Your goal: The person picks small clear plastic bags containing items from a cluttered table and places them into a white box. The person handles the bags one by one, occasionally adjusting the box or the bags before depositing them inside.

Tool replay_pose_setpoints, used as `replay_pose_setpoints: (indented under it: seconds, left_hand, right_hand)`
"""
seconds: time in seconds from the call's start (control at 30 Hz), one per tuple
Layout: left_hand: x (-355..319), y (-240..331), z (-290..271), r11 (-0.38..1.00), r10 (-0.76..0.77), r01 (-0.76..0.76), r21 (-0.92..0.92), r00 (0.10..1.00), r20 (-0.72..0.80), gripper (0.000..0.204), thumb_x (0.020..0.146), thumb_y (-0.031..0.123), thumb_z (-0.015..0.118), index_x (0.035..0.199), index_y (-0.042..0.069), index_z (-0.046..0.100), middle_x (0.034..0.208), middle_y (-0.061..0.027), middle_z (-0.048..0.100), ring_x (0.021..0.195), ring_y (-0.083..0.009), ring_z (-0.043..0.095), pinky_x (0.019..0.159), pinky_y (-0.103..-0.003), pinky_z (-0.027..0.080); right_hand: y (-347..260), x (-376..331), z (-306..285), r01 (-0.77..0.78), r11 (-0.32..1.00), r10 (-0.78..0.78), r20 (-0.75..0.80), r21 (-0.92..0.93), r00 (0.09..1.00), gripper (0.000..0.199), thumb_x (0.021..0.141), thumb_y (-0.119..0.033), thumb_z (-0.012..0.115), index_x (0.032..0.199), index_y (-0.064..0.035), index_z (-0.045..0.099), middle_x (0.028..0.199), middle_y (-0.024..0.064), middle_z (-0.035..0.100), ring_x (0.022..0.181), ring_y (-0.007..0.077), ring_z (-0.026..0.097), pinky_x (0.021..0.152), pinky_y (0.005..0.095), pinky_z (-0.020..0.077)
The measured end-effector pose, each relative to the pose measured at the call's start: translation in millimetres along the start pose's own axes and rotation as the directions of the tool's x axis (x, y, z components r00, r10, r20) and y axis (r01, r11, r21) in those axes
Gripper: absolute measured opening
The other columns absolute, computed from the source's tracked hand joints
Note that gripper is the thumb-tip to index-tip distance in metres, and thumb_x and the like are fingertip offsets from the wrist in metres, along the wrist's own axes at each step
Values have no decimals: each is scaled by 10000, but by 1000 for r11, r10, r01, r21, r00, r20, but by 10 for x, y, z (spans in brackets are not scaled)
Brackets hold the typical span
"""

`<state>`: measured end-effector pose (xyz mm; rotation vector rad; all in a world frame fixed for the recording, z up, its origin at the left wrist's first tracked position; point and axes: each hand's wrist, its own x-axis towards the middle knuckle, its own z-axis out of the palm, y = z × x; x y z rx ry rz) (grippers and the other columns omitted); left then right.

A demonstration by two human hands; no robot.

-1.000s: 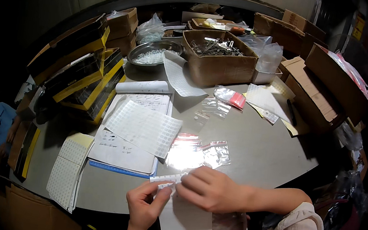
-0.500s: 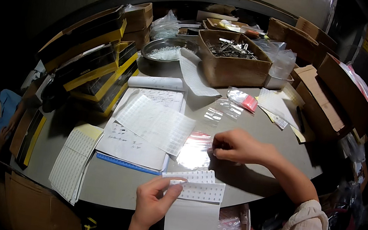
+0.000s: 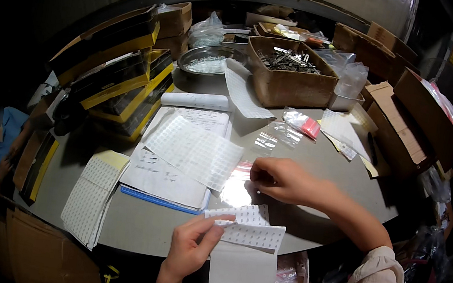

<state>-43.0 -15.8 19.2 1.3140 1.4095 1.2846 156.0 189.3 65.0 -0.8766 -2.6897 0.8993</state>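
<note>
My left hand (image 3: 194,243) pinches a folded sheet of small printed labels (image 3: 252,234) between thumb and fingers at the table's near edge. The sheet's blank white backing (image 3: 241,272) hangs down below the printed rows. My right hand (image 3: 281,179) is over a stack of shiny clear zip bags (image 3: 236,191), fingers curled and thumb bent in; whatever is at its fingertips is too small to make out. Beyond it lie some small clear bags (image 3: 284,133) with little pale pieces, and a clear bag with a red part (image 3: 302,122).
Left of my hands lie a notebook (image 3: 167,182) under a translucent label sheet (image 3: 191,148), and a stack of label sheets (image 3: 94,190). Behind are a metal bowl (image 3: 182,62) and a cardboard box of dark metal parts (image 3: 295,90). An open box of bags (image 3: 291,279) sits below the edge.
My right hand has moved slightly left and up, farther over the shiny bags. My left hand and the label sheet have shifted a little to the right.
</note>
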Motion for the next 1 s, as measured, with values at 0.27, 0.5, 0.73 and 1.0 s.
replay_pose_setpoints:
  seconds: [0.27,0.5,0.73,1.0]
  left_hand:
    - [3,-72,30,996,87,-87,-34,996,-7,280,1037,58,601,1251,-52,746,807,30,601,660,-18,440,580,-206,331]
    - [-15,-138,103,994,70,-77,-77,994,-86,174,982,15,699,1115,-68,773,969,-53,759,807,-73,643,709,-215,498]
    - [-34,-155,104,995,78,-85,-51,988,-130,137,940,11,755,1052,-66,777,934,-62,759,823,-100,675,734,-241,521]
    - [-64,-138,120,999,42,-46,-27,988,-148,134,923,29,781,1027,-54,784,930,-73,757,823,-111,681,734,-241,518]
  right_hand:
    - [176,-22,163,-76,954,27,-166,-291,986,191,908,-174,656,994,-10,614,978,211,693,963,433,667,862,506,537]
    - [355,-373,-65,54,964,-102,-176,-260,979,271,929,-228,787,997,-11,639,922,179,682,866,370,673,784,461,533]
    - [-501,-561,313,362,931,-360,-56,47,931,231,972,-214,736,1088,-46,626,959,131,642,905,329,648,773,424,532]
    - [-524,-623,650,331,893,-401,-209,-304,892,234,885,-138,745,1066,-78,610,963,127,610,911,356,629,783,448,528]
